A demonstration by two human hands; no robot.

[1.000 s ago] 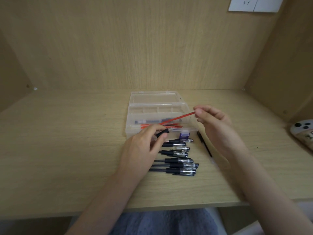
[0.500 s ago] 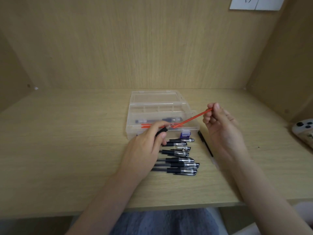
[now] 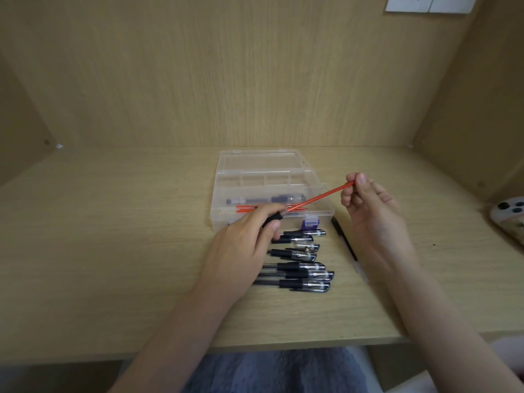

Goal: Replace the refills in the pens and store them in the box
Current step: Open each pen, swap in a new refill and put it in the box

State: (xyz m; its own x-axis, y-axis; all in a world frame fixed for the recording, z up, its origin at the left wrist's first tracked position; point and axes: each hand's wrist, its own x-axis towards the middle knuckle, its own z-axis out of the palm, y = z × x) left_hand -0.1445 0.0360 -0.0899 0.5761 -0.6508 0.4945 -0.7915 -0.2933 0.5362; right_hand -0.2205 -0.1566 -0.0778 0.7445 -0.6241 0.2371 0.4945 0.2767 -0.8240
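My left hand (image 3: 243,251) grips a black pen barrel (image 3: 271,218) just in front of the clear plastic box (image 3: 266,177). My right hand (image 3: 371,211) pinches the far end of a red refill (image 3: 320,197) whose other end meets the barrel's mouth. The open box holds one dark pen (image 3: 266,199) and several red refills (image 3: 246,209). Several capped black pens (image 3: 300,268) lie in a row on the desk below my left hand. A thin black refill (image 3: 343,239) lies on the desk under my right hand.
The wooden desk (image 3: 113,251) sits in an alcove with walls at the back and both sides. A phone in a patterned case (image 3: 510,217) lies at the right edge. A small purple item (image 3: 310,224) rests against the box front.
My right hand has moved right and slightly back with the red refill's end, so more of the refill shows between the hands. The left hand has stayed in place.
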